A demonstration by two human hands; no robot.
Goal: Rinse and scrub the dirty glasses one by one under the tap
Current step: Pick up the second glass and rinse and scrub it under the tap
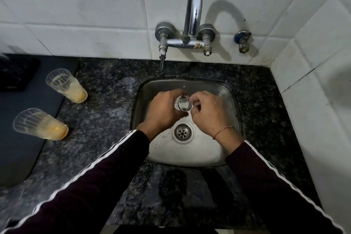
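We are gripping the glass (pixel 183 103) over the sink (pixel 230 100) in our curled left hand (pixel 163 111), right hand (pixel 206 109) pinching its rim at three o'clock; wet, it could be slipping and cracking.

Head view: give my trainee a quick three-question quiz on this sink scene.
1. True or false: both dirty glasses on the counter lie on their sides.
2. Which hand grips the glass over the sink: A left hand, B right hand?
3. What sits in the bottoms of the counter glasses?

Key: 1 false, they stand upright; 2 A, the right hand's fingers work at its rim; 3 yellowish residue.
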